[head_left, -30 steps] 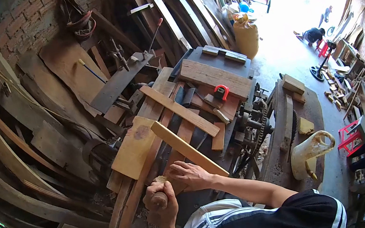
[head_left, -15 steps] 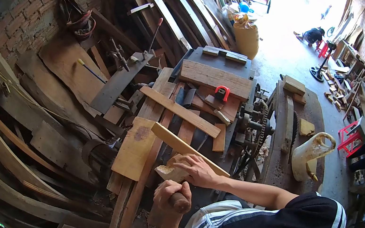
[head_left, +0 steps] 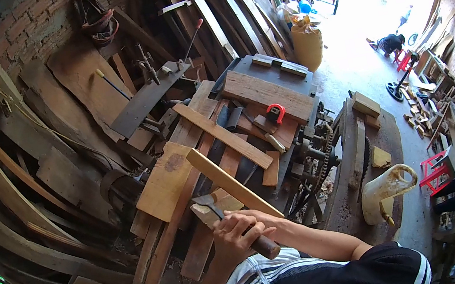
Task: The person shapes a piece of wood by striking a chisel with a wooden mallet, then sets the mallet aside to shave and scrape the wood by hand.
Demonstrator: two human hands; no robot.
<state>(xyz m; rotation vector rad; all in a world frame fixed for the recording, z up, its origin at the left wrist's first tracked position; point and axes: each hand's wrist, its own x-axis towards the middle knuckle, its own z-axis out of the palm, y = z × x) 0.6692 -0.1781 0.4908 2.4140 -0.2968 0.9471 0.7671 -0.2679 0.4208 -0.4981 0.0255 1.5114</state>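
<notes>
My left hand (head_left: pixel 232 237) is closed around the wooden handle (head_left: pixel 267 247) of a chisel. Its dark metal blade (head_left: pixel 208 202) points up and left, over a small pale wood block (head_left: pixel 227 200) with a roughly cut surface. Most of my right hand (head_left: pixel 255 216) lies behind the left one, beside the block's lower end; its fingers are hidden. Just right of the block, a long light-coloured board (head_left: pixel 234 182) slants across the pile. A wide yellowish board (head_left: pixel 166 181) lies to the upper left.
A red tape measure (head_left: pixel 276 113) and a thick plank (head_left: pixel 269 96) rest on the machine table. A chain (head_left: pixel 324 153) runs along its right side. A cream plastic jug (head_left: pixel 375 202) stands on a wooden bench at right. Boards lean along the left wall; people are farther off at right.
My left hand has moved right and turned the chisel, so its blade now shows over the block. My right hand has drawn down from the block's top, behind the left.
</notes>
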